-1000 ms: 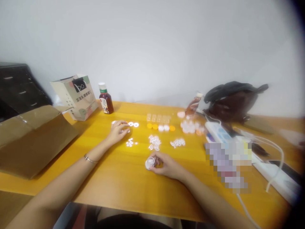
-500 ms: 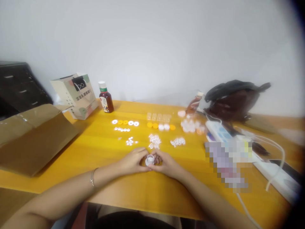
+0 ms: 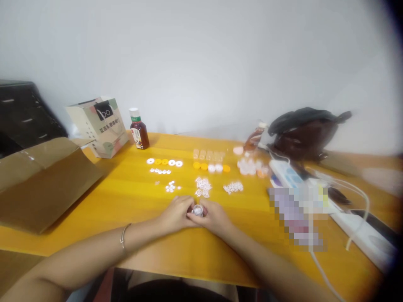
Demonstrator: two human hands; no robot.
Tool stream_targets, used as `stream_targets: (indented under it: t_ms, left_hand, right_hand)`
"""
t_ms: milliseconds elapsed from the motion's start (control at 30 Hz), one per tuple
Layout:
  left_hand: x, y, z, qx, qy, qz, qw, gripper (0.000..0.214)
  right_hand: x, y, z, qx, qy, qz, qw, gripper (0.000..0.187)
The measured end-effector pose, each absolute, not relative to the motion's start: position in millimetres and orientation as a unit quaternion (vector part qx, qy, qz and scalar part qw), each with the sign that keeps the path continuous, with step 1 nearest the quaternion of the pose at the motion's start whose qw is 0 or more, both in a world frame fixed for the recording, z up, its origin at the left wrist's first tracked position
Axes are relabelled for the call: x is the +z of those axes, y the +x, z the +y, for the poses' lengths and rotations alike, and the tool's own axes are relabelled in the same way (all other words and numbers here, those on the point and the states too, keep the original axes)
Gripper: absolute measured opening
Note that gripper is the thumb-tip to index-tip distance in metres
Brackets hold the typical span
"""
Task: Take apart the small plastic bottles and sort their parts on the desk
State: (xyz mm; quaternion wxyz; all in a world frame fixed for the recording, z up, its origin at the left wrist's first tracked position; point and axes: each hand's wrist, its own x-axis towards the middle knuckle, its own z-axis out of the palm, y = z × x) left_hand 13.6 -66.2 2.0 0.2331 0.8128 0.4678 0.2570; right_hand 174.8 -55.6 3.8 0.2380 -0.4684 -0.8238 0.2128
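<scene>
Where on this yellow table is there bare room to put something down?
Bare wood lies between the cardboard box and the left hand, and along the near edge of the table. It is crowded behind the hands: rows of small discs, caps, and the power strip at right.

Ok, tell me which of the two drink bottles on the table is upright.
The dark bottle beside the paper bag stands upright, white cap on top. The other bottle, by the dark bag, leans over.

A brown cardboard box (image 3: 44,184) sits at the yellow wooden counter (image 3: 132,201)'s left edge, a dark glass bottle (image 3: 139,130) behind, a white power strip (image 3: 330,201) far right.
</scene>
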Motion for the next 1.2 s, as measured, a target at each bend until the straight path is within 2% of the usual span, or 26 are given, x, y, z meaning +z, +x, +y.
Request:
stream_targets:
  t_ms: [133,400,600,767,900,1100,1200]
  left_hand:
    - [3,15,-64,0.261,0.798,0.483,0.251,0.025]
    - [-2,11,-60,0.256,0.789,0.459,0.318,0.022]
    - [1,8,-58,0.245,0.803,0.431,0.330,0.022]
    - [5,7,-58,0.238,0.809,0.421,0.335,0.021]
    - [4,6,-57,0.226,0.818,0.422,0.319,0.022]
    - [6,6,-58,0.221,0.831,0.413,0.299,0.026]
    - [5,8,-58,0.228,0.834,0.414,0.285,0.027]
  right_hand:
    - [8,174,-58,0.183,-0.509,-0.814,0.210,0.032]
    - [9,174,-58,0.190,-0.485,-0.826,0.216,0.026]
    - [11,177,-53,0.224,-0.418,-0.851,0.223,0.013]
    - [20,186,-50,0.259,-0.365,-0.864,0.229,0.013]
    - [22,191,-51,0.290,-0.335,-0.864,0.238,0.024]
    - [10,185,-52,0.258,-0.434,-0.817,0.279,0.057]
    - [6,181,-54,0.235,-0.452,-0.815,0.278,0.059]
